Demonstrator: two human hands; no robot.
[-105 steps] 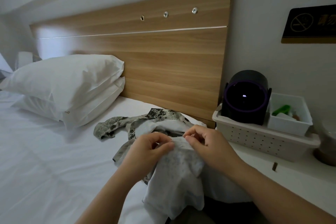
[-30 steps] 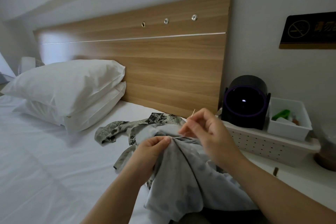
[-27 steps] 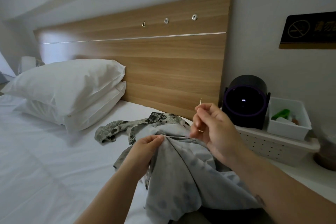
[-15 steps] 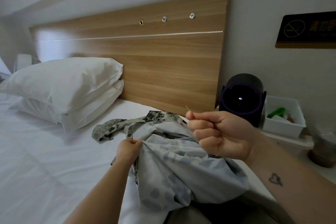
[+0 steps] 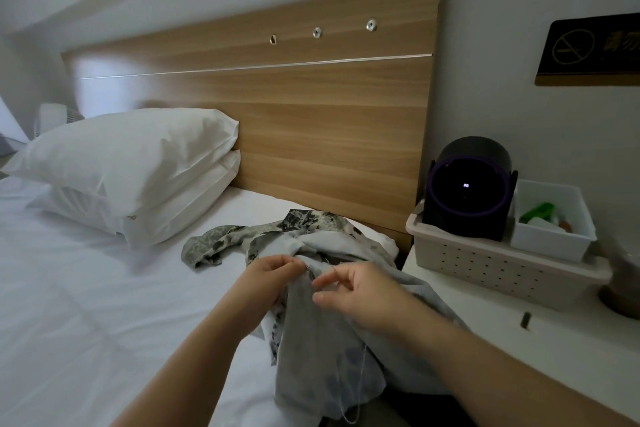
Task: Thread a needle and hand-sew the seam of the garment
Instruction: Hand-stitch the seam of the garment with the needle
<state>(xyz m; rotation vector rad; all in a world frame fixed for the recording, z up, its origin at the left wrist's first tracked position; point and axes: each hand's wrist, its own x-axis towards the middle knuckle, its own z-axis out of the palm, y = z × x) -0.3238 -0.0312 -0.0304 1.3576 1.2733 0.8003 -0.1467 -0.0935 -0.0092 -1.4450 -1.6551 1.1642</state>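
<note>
At the near end of the garment (image 5: 311,350), over the bed edge: left hand (image 5: 273,276) grips a raised fold of the grey cloth, thumb and forefinger closed on it. Right hand (image 5: 362,291) just right of that fold, fingers curled, forefinger and thumb drawn close together against the cloth. What sits between them is too small to make out, so cannot tell if it is clenched on something. Needle not resolvable.

Thread (image 5: 361,381): thin pale line dropping from under the right hand, down across the hanging part of the garment, ending in a loop near the lower frame edge.

Garment: pale grey side toward the camera, camouflage print showing at its far end. Far end lies crumpled on the bed (image 5: 86,305); near end is lifted between the two hands and drapes down.

Left of the garment and farther back: two white pillows (image 5: 131,163), stacked, against the wooden headboard (image 5: 311,121), which runs behind the garment.

Right of the garment: white table (image 5: 502,350) carrying a perforated basket (image 5: 485,267). In the basket stand a black round device (image 5: 467,194) with a purple ring and a small white bin (image 5: 550,239) holding a green item (image 5: 538,211). Small dark piece (image 5: 525,319) on the table, nearer than the basket. Dark sign (image 5: 595,48) on the wall, above and right of the garment.
</note>
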